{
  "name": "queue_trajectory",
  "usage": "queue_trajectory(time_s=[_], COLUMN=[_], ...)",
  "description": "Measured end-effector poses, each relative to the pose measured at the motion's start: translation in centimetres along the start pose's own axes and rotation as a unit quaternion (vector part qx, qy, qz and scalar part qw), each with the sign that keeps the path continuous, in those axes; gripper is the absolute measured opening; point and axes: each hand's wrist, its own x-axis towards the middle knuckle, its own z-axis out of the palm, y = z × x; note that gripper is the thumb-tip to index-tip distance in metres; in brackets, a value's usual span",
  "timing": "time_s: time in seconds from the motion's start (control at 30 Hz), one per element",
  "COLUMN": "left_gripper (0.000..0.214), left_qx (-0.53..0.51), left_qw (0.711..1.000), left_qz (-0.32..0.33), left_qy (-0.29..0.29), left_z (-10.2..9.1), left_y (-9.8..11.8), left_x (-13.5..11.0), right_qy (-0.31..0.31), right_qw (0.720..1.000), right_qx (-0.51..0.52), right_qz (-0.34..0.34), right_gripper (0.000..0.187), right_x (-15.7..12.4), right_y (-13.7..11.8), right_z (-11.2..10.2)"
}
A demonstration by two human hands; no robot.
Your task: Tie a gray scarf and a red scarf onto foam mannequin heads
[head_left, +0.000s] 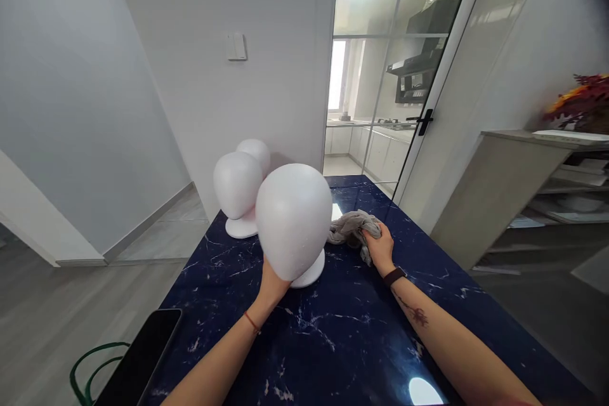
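A white foam mannequin head [294,219] stands on its round base near the middle of the dark blue marble table [342,336]. My left hand [272,284] grips it from behind at the neck; its fingers are hidden by the head. To the right, my right hand [379,245] is closed on a crumpled grey cloth [349,227] lying on the table. A black band sits on my right wrist.
Two more white foam heads [238,185] stand at the table's far left corner. A black phone [140,358] lies at the near left edge, above a green chair frame [88,371]. A glass sliding door [421,76] and a shelf unit [537,184] are on the right.
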Motion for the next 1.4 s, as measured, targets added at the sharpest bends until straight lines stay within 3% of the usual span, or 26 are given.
queue_trajectory(time_s=[0.1,0.2,0.27,0.43,0.63,0.83,1.03,1.4], left_gripper=[0.093,0.100,0.101,0.105,0.105,0.104,0.097,0.096], left_qx=[-0.064,-0.085,-0.086,-0.023,0.053,-0.018,-0.004,0.031], left_qw=[0.998,0.994,0.992,0.993,0.994,0.999,0.999,0.999], left_qz=[-0.015,-0.034,-0.053,-0.051,-0.059,-0.043,-0.034,-0.034], left_qy=[0.022,0.052,0.076,0.109,0.077,0.003,0.005,-0.004], left_z=[2.3,3.1,3.1,1.8,1.6,0.9,1.5,2.2], left_y=[2.0,2.6,2.4,2.5,2.5,2.9,4.0,3.7], left_x=[0.8,0.4,-0.1,-0.2,0.3,0.6,0.2,-0.2], right_qy=[0.038,0.038,0.027,0.012,-0.006,-0.010,-0.010,-0.010], right_qw=[0.999,0.997,0.996,0.999,0.999,0.999,0.999,0.999], right_qx=[-0.027,-0.026,-0.022,-0.039,-0.035,-0.035,-0.031,-0.032], right_qz=[0.010,0.061,0.078,0.036,0.023,0.025,0.021,0.016], right_gripper=[0.036,0.036,0.036,0.036,0.039,0.039,0.040,0.035], right_x=[0.5,0.7,0.7,0.3,-0.4,-0.6,-0.5,-0.6], right_y=[0.7,1.1,1.2,1.0,0.8,0.5,0.5,0.6], right_z=[-0.7,-0.9,-0.8,-0.4,-0.2,-0.3,-0.2,-0.3])
